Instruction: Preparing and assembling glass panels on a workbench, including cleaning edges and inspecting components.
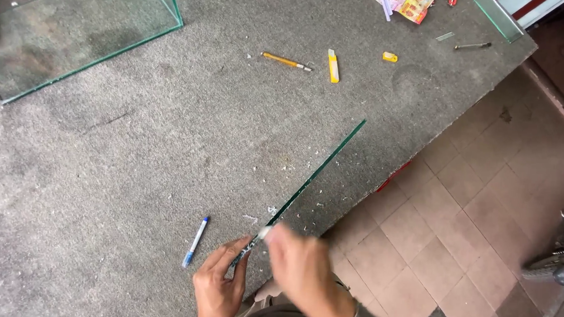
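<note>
From the head view, my left hand pinches the near end of a narrow glass strip, fingers closed on it at the near table edge. My right hand is blurred, curled just beside that end; whether it grips anything I cannot tell. The strip runs away to the far right across the grey carpeted table. A blue pen lies left of my hands. A glass tank stands far left. A yellow utility knife and a yellow-handled glass cutter lie far off.
</note>
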